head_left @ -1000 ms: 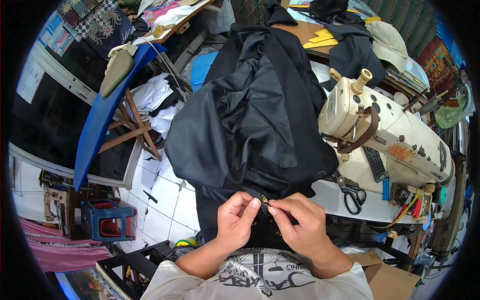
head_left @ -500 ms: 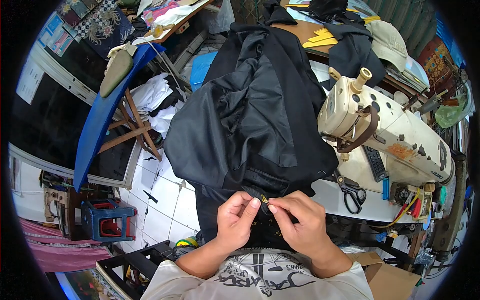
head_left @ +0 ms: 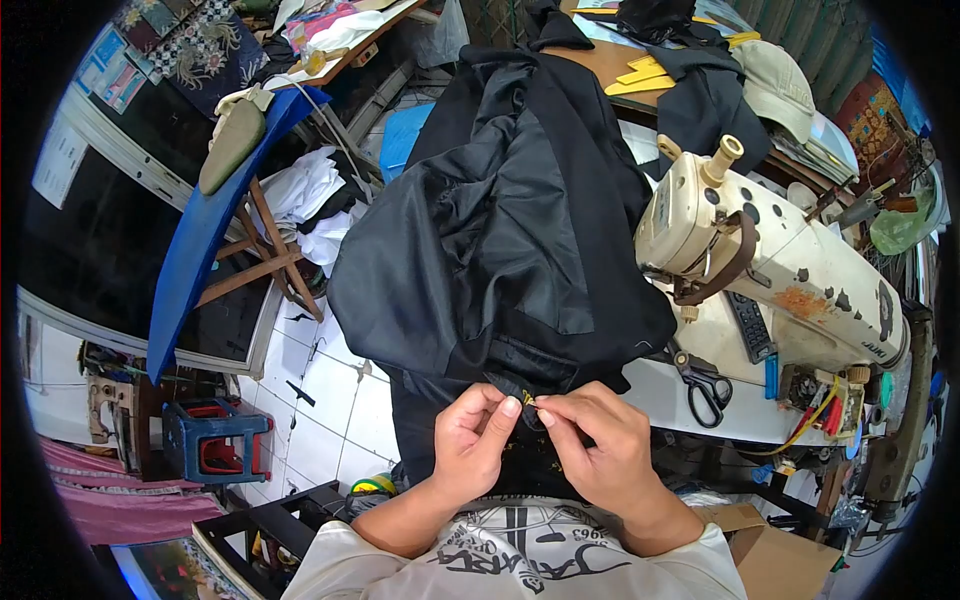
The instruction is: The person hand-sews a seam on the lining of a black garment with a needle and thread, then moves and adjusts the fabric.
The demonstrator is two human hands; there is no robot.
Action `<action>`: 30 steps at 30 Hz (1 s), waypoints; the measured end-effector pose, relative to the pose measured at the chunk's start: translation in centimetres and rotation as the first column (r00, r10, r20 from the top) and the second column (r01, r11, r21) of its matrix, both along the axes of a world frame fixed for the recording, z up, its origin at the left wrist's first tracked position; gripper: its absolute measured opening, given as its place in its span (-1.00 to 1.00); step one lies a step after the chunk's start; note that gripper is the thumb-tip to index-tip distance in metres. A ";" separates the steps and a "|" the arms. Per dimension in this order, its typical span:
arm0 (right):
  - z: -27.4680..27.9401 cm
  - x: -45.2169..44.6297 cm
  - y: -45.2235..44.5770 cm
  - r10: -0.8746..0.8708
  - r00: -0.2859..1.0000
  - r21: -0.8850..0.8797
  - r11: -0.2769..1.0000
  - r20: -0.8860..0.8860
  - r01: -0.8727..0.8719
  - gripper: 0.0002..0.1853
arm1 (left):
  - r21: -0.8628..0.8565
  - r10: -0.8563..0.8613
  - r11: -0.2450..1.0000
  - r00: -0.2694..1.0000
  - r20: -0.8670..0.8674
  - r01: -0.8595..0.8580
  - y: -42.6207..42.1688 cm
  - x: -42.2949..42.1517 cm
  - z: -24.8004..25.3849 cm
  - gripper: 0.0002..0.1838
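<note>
A black lined garment (head_left: 500, 220) lies spread in front of me, its lower edge close to my fingers. My left hand (head_left: 475, 435) pinches the garment's dark edge between thumb and forefinger. Just right of it, my right hand (head_left: 600, 430) is closed in a pinch on something too small to make out. Between the fingertips a small yellow patch (head_left: 528, 398) shows on the dark cloth.
To the right stands a cream sewing machine (head_left: 780, 260), with black scissors (head_left: 705, 390) and a dark remote (head_left: 750, 325) near it. A blue ironing board (head_left: 215, 235) is at the left, above a blue stool (head_left: 215, 440). A beige cap (head_left: 775, 90) lies at the back right.
The fingertips of my right hand have shifted very slightly at the yellow patch. My left hand and the garment look almost unmoved.
</note>
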State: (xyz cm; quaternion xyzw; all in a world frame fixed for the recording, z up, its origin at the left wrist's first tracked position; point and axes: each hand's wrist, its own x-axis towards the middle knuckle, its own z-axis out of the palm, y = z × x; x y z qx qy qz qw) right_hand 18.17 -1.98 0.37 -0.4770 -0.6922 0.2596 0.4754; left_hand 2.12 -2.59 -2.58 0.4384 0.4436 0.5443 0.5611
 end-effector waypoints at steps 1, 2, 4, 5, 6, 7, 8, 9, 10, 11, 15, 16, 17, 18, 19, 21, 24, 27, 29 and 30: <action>0.0 0.0 0.0 -0.001 1.000 0.001 1.000 0.002 0.001 -0.87 | -0.002 0.001 1.000 1.000 0.006 -0.001 0.0 0.0 0.0 -0.85; 0.0 0.0 0.0 -0.002 1.000 0.002 1.000 0.004 0.002 -0.87 | -0.005 0.002 1.000 1.000 0.013 -0.002 0.0 0.0 0.0 -0.85; 0.1 0.0 0.0 0.002 1.000 0.000 1.000 0.002 -0.002 -0.86 | 0.001 0.002 1.000 1.000 0.006 -0.002 0.0 0.0 0.0 -0.85; 0.1 0.0 0.0 0.007 1.000 -0.003 1.000 0.000 -0.007 -0.84 | 0.007 0.003 1.000 1.000 -0.001 -0.003 -0.1 0.0 0.0 -0.85; 0.2 0.0 0.0 0.007 1.000 -0.003 1.000 -0.001 -0.007 -0.84 | 0.007 0.003 1.000 1.000 -0.002 -0.003 0.0 0.0 0.1 -0.85; 0.2 0.1 0.0 0.010 1.000 -0.007 1.000 0.004 -0.010 -0.84 | 0.003 -0.003 1.000 1.000 -0.011 0.003 0.0 0.0 0.3 -0.85; 0.2 0.1 0.0 0.013 1.000 -0.011 1.000 0.008 -0.013 -0.84 | -0.003 -0.009 1.000 1.000 -0.021 0.009 0.0 0.0 0.4 -0.85; 0.1 0.1 0.0 0.013 1.000 -0.011 1.000 0.008 -0.013 -0.84 | -0.003 -0.009 1.000 1.000 -0.021 0.009 -0.1 0.0 0.5 -0.85; 0.0 0.0 0.1 0.004 1.000 0.001 1.000 0.009 -0.004 -0.86 | 0.005 -0.009 1.000 0.999 -0.033 0.009 -0.1 -0.1 0.5 -0.85; 0.0 0.0 0.1 -0.004 1.000 0.012 1.000 0.010 0.004 -0.86 | 0.012 -0.010 1.000 0.999 -0.046 0.010 -0.1 -0.1 0.5 -0.85; 0.2 0.2 0.0 0.000 0.999 0.003 1.000 0.040 0.000 -0.86 | 0.014 -0.001 1.000 0.998 -0.060 0.002 0.0 0.0 0.5 -0.85; 0.3 0.1 0.0 -0.002 0.999 -0.003 1.000 0.048 0.003 -0.86 | 0.026 0.003 1.000 0.998 -0.058 -0.001 0.0 0.0 0.4 -0.84; 0.4 0.1 0.0 -0.005 0.998 -0.007 1.000 0.058 0.005 -0.86 | 0.038 0.007 0.999 0.998 -0.056 -0.005 0.0 0.0 0.4 -0.84; 0.5 0.2 0.0 -0.005 0.998 -0.006 1.000 0.058 0.006 -0.86 | 0.039 0.007 0.999 0.998 -0.056 -0.004 0.0 0.0 0.4 -0.84; 0.5 0.2 0.0 -0.004 0.997 -0.005 1.000 0.072 0.005 -0.86 | 0.034 0.004 0.999 0.998 -0.059 -0.002 -0.1 0.0 0.5 -0.84; 0.5 0.2 0.0 -0.003 0.996 -0.005 1.000 0.086 0.004 -0.86 | 0.028 0.001 1.000 0.998 -0.062 0.000 -0.1 0.0 0.5 -0.85; 0.4 0.1 0.1 -0.004 0.996 0.010 1.000 0.088 0.003 -0.87 | 0.074 0.016 0.997 0.995 -0.100 -0.009 0.1 0.0 0.4 -0.85; 0.4 0.0 0.2 0.007 0.998 0.011 1.000 0.063 -0.008 -0.87 | 0.090 0.012 0.996 0.987 -0.159 0.002 0.1 -0.2 0.4 -0.85; -0.1 -0.1 0.3 0.018 1.000 0.041 0.999 0.016 -0.018 -0.87 | 0.034 -0.012 0.999 0.994 -0.104 0.016 0.0 -0.4 0.4 -0.86; -0.4 -0.1 0.3 0.018 1.000 0.041 0.999 0.017 -0.018 -0.87 | 0.035 -0.012 0.999 0.995 -0.104 0.016 0.0 -0.3 0.4 -0.86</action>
